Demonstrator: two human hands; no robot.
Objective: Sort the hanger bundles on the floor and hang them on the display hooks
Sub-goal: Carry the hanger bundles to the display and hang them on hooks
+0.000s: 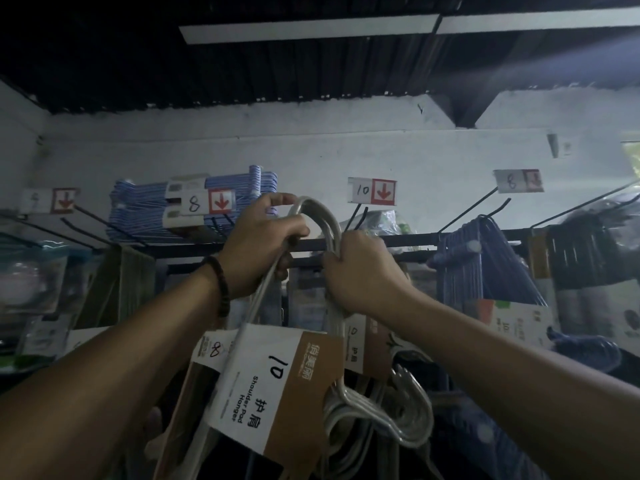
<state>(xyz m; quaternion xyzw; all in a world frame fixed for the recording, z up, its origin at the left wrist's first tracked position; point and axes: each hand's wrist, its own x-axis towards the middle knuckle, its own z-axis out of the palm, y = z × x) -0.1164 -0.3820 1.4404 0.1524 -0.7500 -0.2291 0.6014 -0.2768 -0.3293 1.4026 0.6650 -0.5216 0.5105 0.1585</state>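
Observation:
Both hands are raised to the dark rail (408, 241) of the display rack. My left hand (261, 242) grips the left side of the white hanger bundle's hook loop (320, 216), forefinger stretched over its top. My right hand (360, 271) clutches the loop's right side, just below the rail. The bundle hangs down between my forearms, wrapped in a white and brown card sleeve (273, 389) marked "10". A black display hook (360, 216) juts out under a price tag marked "10" (372, 191), just right of the loop. More white hanger hooks (405, 414) hang lower right.
Blue hanger packs (156, 209) lie stacked behind a tag marked "8" (211, 202). Dark blue hangers (485, 258) hang from a hook at the right, under another "8" tag (517, 181). Bare black hooks (90, 230) stick out at the left. Packaged goods fill the shelves below.

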